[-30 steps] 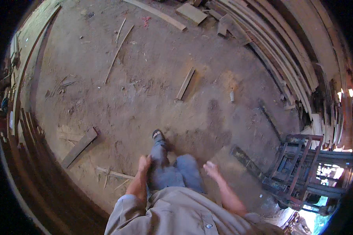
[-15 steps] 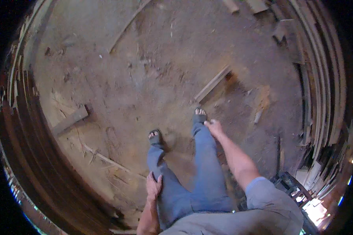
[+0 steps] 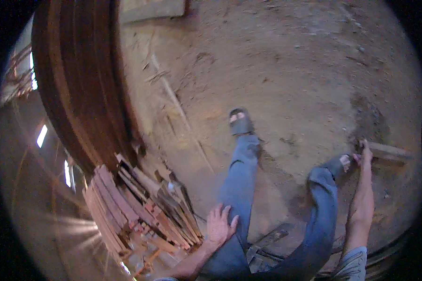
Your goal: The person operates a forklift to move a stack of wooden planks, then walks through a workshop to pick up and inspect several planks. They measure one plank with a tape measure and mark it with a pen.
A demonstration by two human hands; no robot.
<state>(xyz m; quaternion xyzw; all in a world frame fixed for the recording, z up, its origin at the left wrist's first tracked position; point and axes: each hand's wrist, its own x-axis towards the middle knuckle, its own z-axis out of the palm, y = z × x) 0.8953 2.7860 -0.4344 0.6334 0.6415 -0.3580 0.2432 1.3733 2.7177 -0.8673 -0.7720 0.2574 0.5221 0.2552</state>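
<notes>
My left hand (image 3: 219, 225) rests on my left leg (image 3: 241, 189) near the knee, its fingers stretched out and spread, holding nothing. Low at the right, my right hand (image 3: 366, 152) reaches down beside my right foot. Its fingers close round the near end of a short squared wooden block (image 3: 390, 153) that appears to lie on the dirt floor. Blur hides the exact finger placement. Both feet are in dark sandals, the left one (image 3: 240, 122) set forward of me and the right one (image 3: 338, 167) next to the block.
Long dark boards (image 3: 77, 79) are stacked along the left. Shorter reddish wood pieces (image 3: 140, 206) lie in a heap at the lower left. A thin stick (image 3: 178, 105) and a flat board (image 3: 157, 10) lie on the dirt floor (image 3: 286, 70).
My view has swung to the left, bringing the heap of short wood into sight. My right hand has gone from beside my right ankle to the end of the wooden block. My left hand stays on my leg.
</notes>
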